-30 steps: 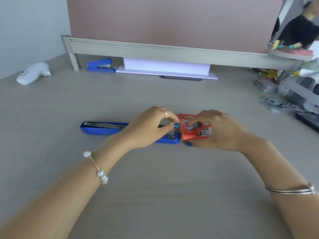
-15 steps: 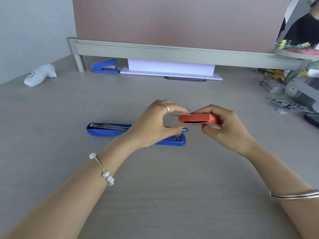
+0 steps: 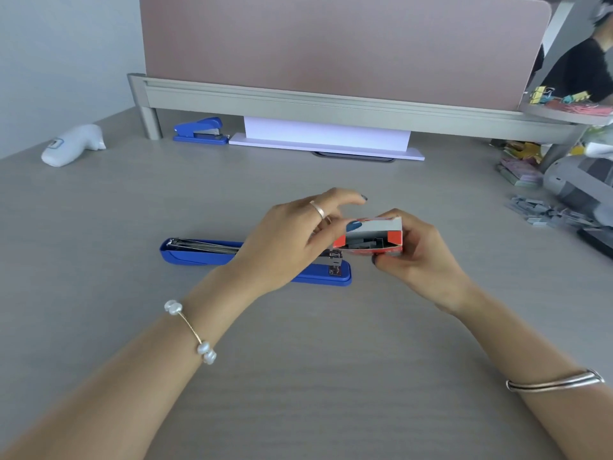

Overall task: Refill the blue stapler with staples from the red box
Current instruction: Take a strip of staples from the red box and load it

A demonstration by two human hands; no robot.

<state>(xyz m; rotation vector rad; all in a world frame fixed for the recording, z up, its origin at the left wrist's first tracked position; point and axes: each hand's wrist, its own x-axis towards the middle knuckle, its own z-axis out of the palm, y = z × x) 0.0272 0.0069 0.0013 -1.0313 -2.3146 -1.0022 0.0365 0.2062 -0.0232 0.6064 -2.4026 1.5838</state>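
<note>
The blue stapler (image 3: 199, 255) lies folded flat open on the grey desk, its metal staple channel facing up and its middle hidden by my left wrist. The red box (image 3: 374, 239) is held a little above the stapler's right end, its end flap lifted and grey staples showing inside. My right hand (image 3: 418, 257) grips the box from the right and below. My left hand (image 3: 295, 240) is at the box's open left end, thumb on the lifted flap, the other fingers spread above it.
A second blue stapler (image 3: 200, 131) sits at the back under the partition rail, beside a white paper stand (image 3: 325, 141). A white object (image 3: 74, 146) lies far left. Loose staples (image 3: 544, 212), paper pads and a grey device crowd the right edge.
The red box went from lying flat on the desk to being lifted in my right hand; its end flap is now open with my left thumb on it, showing the staples inside.
</note>
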